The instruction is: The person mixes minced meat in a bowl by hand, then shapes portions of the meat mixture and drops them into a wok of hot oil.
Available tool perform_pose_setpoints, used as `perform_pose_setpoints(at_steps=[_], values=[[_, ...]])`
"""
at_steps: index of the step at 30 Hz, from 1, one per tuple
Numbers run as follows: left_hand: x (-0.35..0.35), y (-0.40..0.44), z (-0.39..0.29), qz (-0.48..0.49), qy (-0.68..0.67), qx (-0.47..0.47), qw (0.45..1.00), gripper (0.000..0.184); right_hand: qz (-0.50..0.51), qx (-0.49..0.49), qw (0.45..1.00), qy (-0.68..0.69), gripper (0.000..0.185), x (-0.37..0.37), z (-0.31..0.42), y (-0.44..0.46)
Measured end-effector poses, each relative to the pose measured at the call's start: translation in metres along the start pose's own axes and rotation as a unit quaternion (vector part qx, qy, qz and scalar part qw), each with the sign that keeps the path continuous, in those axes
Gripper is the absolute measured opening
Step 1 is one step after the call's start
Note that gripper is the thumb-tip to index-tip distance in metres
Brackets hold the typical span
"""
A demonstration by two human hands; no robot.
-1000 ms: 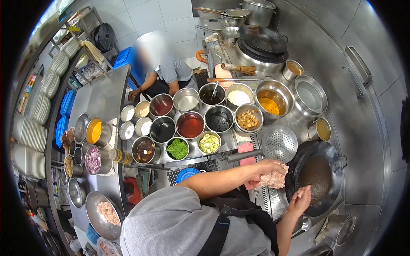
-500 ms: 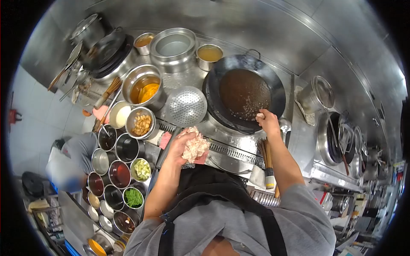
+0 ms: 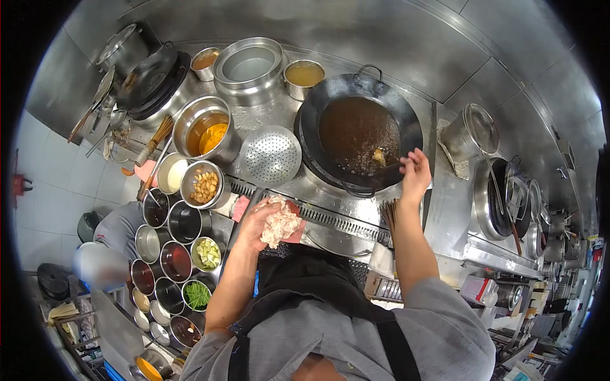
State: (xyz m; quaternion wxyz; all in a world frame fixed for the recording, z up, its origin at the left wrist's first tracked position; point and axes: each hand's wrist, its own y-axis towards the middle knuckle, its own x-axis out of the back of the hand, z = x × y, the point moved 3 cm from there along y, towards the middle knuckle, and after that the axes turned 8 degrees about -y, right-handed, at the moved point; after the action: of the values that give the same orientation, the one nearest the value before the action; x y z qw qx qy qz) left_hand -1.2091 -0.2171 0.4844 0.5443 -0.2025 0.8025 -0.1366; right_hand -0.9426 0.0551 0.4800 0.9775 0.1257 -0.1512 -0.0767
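My left hand (image 3: pixel 252 226) holds a lump of pale pink minced meat (image 3: pixel 280 227) in front of the stove's edge. Over the right rim of the black wok (image 3: pixel 406 127) is my right hand (image 3: pixel 415 170), its fingers apart and nothing between them. Brown oil (image 3: pixel 356 127) fills the bottom of the wok, and a small golden piece (image 3: pixel 379 155) bubbles near its right side. The perforated strainer (image 3: pixel 271 155) lies on the stovetop left of the wok, beyond my left hand.
Steel pots of sauces and cut vegetables (image 3: pixel 207 253) stand at the left, by a crouching co-worker (image 3: pixel 121 232). A pot of yellow liquid (image 3: pixel 213 136) is behind them. A bamboo brush (image 3: pixel 388 213) lies below my right hand. A lidded pot (image 3: pixel 473 130) stands to the right.
My right hand has let go of a small piece of meat and moved up and right, fingers opened. A golden piece now shows in the oil. Earlier, the view swung right from the sauce pots.
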Motion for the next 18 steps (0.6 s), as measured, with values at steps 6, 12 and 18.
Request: perform_pose_setpoints(at_steps=[6, 12, 18], values=[[-0.005, 0.018, 0.012, 0.032, 0.03, 0.027, 0.999, 0.032, 0.357, -0.066, 0.93, 0.061, 0.034, -0.002, 0.076, -0.138], [-0.058, 0.031, 0.018, 0.03, 0.087, 0.075, 0.993, 0.038, 0.408, -0.265, 0.84, 0.241, 0.048, -0.05, 0.064, -0.162], [-0.084, 0.028, 0.011, 0.052, 0.236, 0.066, 0.968, 0.023, 0.429, -0.178, 0.869, 0.172, 0.044, -0.044, 0.064, -0.146]])
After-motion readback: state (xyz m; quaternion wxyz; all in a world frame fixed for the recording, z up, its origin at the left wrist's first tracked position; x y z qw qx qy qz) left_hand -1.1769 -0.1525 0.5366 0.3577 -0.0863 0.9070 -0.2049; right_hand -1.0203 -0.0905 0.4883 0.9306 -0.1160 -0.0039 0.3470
